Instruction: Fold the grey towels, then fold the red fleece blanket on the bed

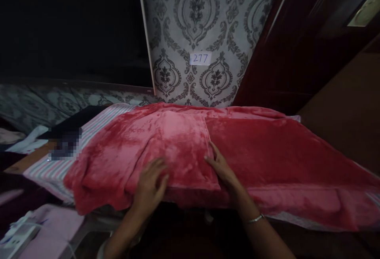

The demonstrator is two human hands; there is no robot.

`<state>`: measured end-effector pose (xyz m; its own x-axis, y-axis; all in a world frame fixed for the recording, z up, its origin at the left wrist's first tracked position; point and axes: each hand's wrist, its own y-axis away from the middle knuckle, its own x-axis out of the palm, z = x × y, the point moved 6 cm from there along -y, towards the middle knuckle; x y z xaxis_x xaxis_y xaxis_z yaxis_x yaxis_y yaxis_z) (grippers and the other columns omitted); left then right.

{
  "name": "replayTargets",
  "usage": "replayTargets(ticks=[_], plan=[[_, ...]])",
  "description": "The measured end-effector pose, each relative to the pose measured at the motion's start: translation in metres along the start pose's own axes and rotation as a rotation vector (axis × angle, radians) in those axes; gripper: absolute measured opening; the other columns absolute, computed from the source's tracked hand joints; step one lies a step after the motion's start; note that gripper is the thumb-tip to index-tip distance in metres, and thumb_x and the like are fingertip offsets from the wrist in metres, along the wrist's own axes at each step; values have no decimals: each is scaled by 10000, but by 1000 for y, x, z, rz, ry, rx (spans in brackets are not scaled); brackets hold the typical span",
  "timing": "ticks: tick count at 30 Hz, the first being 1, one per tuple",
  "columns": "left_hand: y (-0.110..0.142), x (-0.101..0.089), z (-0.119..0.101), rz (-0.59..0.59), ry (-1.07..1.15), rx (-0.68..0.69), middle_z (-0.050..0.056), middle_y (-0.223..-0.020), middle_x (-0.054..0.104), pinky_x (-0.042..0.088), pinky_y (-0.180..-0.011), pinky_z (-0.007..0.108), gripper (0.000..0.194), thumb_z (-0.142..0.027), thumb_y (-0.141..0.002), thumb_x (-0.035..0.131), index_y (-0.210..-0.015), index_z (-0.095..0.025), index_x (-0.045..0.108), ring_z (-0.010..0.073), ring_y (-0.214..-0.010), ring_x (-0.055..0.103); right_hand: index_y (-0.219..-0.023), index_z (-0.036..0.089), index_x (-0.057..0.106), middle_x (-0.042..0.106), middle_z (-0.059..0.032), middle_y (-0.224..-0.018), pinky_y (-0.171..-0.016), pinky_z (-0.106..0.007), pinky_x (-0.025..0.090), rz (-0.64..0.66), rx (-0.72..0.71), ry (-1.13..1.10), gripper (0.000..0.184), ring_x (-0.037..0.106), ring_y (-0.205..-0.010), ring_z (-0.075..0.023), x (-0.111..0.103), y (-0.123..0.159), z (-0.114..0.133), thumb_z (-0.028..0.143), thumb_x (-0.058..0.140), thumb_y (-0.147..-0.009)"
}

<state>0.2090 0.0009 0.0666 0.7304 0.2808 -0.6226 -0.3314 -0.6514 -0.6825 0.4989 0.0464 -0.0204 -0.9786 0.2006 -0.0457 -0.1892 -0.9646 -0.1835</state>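
A plush red blanket [261,148] lies spread over a long table or bench. Its left part, a paler pink-red layer [178,148], is folded over, with a straight edge near the middle. Slightly blurred, my left hand [151,181] is just over the front of that layer, fingers loosely curved and thumb apart, holding nothing. At the layer's right edge my right hand [221,166] rests with thumb and forefinger apart, touching the cloth. Its other fingers are partly hidden behind the hand.
A striped cloth [103,120] shows under the blanket at left, beside a dark flat item [77,120]. A large black screen [71,29] hangs above. At lower left are a white power strip [18,237] and a cable. A dark red wooden door [285,45] stands at right.
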Motion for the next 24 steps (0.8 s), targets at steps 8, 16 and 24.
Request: replayTargets(ticks=[8, 16, 24], plan=[[29, -2, 71, 52, -121, -242, 120, -1293, 688, 551, -1009, 434, 361, -369, -931, 459, -1113, -200, 721, 272, -1233, 633, -1462, 162, 512, 531, -107, -1501, -1209, -443, 299, -39, -76, 251, 776, 458, -1410, -253, -5, -8, 23, 218, 580, -691], [-3, -14, 79, 90, -114, -234, 88, -1232, 727, 542, -1035, 422, 362, -423, -930, 465, -1028, -218, 747, 261, -1198, 658, -1478, 164, 496, 613, -133, -1397, -1127, -475, 417, -13, -43, 632, 694, 560, -1297, -273, -11, 3, 27, 178, 516, -785], [-129, 44, 83, 351, -223, -144, 163, -1536, 485, 360, -1206, 452, 559, -362, -959, 413, -1437, -92, 519, 261, -1439, 446, -1546, 105, 389, 320, -183, -1626, -1217, -399, 280, 165, -169, 1009, 643, 288, -1510, -260, 70, -71, 100, 325, 524, -957]])
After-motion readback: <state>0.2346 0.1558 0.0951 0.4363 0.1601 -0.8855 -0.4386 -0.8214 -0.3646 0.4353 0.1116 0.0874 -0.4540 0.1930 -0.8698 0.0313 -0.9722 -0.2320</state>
